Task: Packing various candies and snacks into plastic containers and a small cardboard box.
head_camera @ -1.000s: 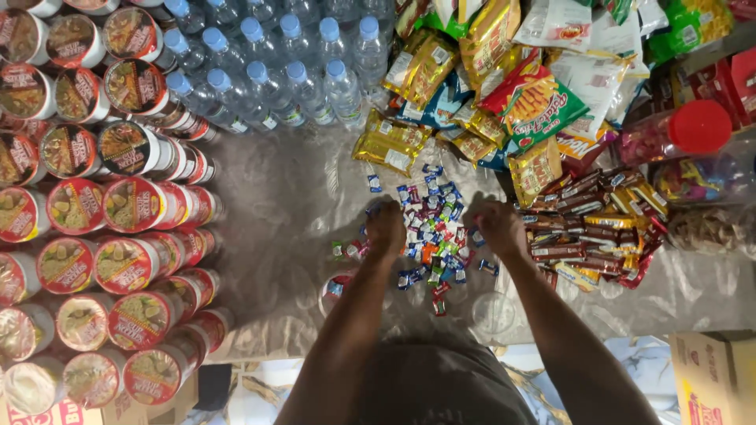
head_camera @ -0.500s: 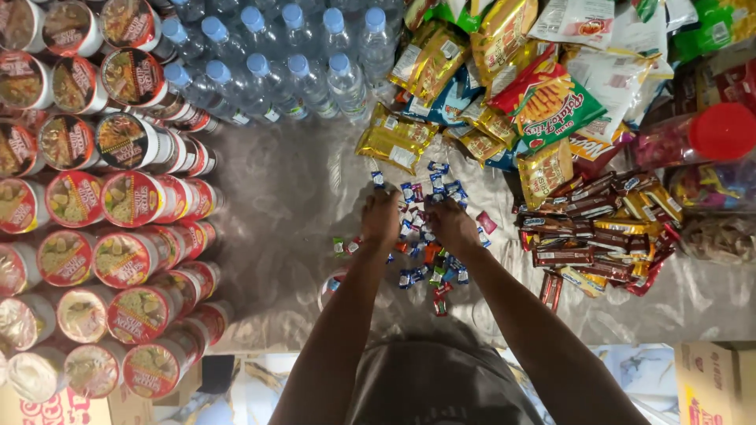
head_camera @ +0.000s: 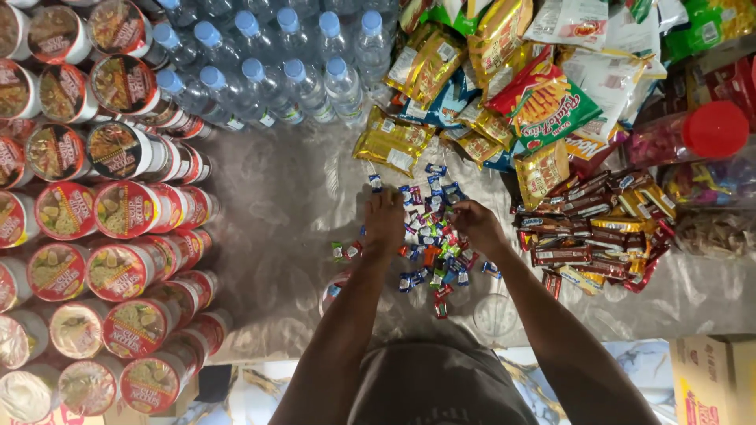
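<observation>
On the far left, round noodle cups (head_camera: 118,208) lie stacked in rows with their lids facing up. Next to them, far back, water bottles (head_camera: 287,75) with blue caps stand close together. A shiny silver sheet (head_camera: 276,197) covers the table.

In the middle lies a pile of small wrapped candies (head_camera: 433,236) — blue, red, green and orange ones. The left hand (head_camera: 384,224) rests flat on the left side of the pile, fingers stretched out, palm down, touching the candies and holding none that I can see. A few candies (head_camera: 344,250) sit just left of it. The right hand (head_camera: 475,223) is on the right side of the pile, fingers bent down into the candies — I cannot tell if it pinches one.

Behind the pile are gold snack bags (head_camera: 394,142) and more chip bags (head_camera: 543,102). To the right lie brown chocolate bars (head_camera: 598,224) in a heap. On the far right stands a jar with a red lid (head_camera: 715,130)
</observation>
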